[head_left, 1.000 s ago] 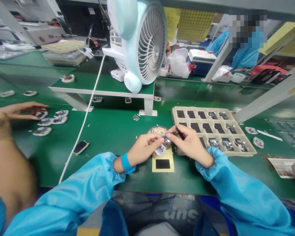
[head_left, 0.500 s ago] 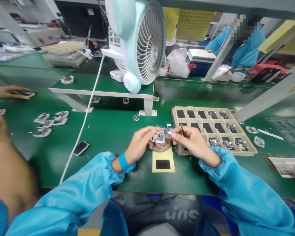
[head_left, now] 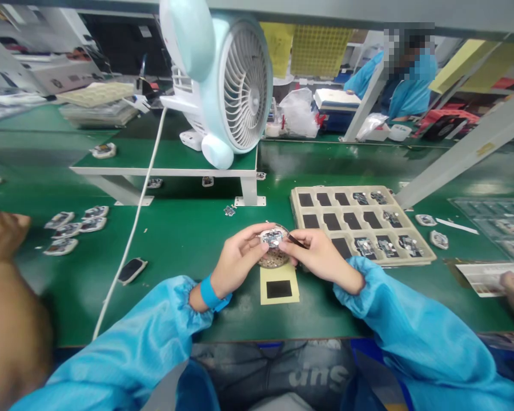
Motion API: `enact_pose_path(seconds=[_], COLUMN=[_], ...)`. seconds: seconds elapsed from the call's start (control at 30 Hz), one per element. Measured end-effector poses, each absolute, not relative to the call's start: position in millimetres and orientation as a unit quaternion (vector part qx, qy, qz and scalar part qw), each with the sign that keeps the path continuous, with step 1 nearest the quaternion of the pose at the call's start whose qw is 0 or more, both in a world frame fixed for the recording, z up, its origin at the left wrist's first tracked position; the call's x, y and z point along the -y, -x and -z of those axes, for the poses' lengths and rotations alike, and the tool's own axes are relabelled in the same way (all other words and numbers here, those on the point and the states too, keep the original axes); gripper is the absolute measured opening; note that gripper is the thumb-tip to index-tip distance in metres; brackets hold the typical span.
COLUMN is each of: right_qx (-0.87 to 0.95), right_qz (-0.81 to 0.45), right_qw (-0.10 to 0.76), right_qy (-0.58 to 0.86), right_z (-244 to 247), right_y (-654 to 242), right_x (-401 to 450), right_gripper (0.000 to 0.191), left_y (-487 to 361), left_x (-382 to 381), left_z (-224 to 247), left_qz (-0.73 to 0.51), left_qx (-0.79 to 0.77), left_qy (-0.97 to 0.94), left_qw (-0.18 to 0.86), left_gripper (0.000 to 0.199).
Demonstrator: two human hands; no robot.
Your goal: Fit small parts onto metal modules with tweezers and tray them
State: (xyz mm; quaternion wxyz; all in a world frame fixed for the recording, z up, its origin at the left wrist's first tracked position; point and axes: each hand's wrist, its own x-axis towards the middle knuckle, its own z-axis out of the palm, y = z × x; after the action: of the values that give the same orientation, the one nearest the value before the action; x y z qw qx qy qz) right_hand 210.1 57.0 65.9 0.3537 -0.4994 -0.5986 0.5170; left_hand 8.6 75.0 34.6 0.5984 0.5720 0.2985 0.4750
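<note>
My left hand [head_left: 239,260] grips a small white device housing [head_left: 263,237] by its edges, thumb in front. A circuit board [head_left: 273,235] now lies on or in that housing; how well it is seated I cannot tell. Closed around a dark slim tool, tweezers by its look [head_left: 298,242], my right hand [head_left: 317,254] touches the board's right side with its fingertips. Beneath both hands is a round speckled disc [head_left: 273,261], partly hidden. A yellow sheet [head_left: 264,297] with a black rectangle lies in front of it.
A beige compartment tray [head_left: 296,214] on the right carries circuit boards in several pockets. Several white housings [head_left: 67,230] lie left, beside a white cable [head_left: 131,228]. A fan [head_left: 244,85] stands on a raised green shelf [head_left: 124,160]. Other people's arms [head_left: 8,285] reach in from both sides.
My right hand has moved left and brought the circuit board from beside the housing onto it. The view has shifted slightly; a co-worker's hand at left has drawn back.
</note>
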Motion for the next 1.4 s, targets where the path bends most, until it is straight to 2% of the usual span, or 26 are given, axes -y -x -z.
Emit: enact_pose_path(seconds=[0.27, 0.63, 0.7, 0.87, 0.93, 1.0, 1.13, 1.4], right_qx=[0.578, 0.574, 0.572, 0.573, 0.573, 0.570, 0.554, 0.538], right_qz=[-0.533, -0.537, -0.542, -0.547, -0.527, -0.506, -0.537, -0.559], right_qw=[0.365, 0.371, 0.369, 0.363, 0.386, 0.426, 0.457, 0.454], right_qy=[0.499, 0.494, 0.493, 0.491, 0.495, 0.488, 0.443, 0.439], right_z=[-65.3, -64.5, -64.8, -62.2, -58.5, -54.4, -50.0, -50.8], right_y=[-211.8, -212.2, -212.4, -212.4, -211.4, -209.9, -207.4, -206.4], right_x=[-57.0, -57.2, -57.5, -58.6, -59.0, -59.5, -60.0, -60.9], right_gripper=[0.038, 0.039, 0.038, 0.039, 0.034, 0.029, 0.032, 0.030], left_y=[-10.2, -11.5, -10.7, -8.3, -8.8, -10.5, -14.7, -16.3], left_x=[-73.7, -72.4, -72.1, -70.5, -70.1, -70.1, -70.2, -70.5], left_z=[-28.4, -25.0, -24.9, -27.2, -27.7, -27.9, -29.2, -29.7], left_qz=[-0.451, -0.452, -0.454, -0.451, -0.455, -0.467, -0.474, -0.469], left_qx=[-0.304, -0.310, -0.317, -0.371, -0.379, -0.369, -0.339, -0.326], left_qy=[-0.585, -0.597, -0.620, -0.708, -0.688, -0.638, -0.545, -0.515], left_qw=[0.601, 0.586, 0.556, 0.397, 0.418, 0.489, 0.603, 0.639], left_gripper=[0.049, 0.045, 0.043, 0.037, 0.039, 0.043, 0.051, 0.052])
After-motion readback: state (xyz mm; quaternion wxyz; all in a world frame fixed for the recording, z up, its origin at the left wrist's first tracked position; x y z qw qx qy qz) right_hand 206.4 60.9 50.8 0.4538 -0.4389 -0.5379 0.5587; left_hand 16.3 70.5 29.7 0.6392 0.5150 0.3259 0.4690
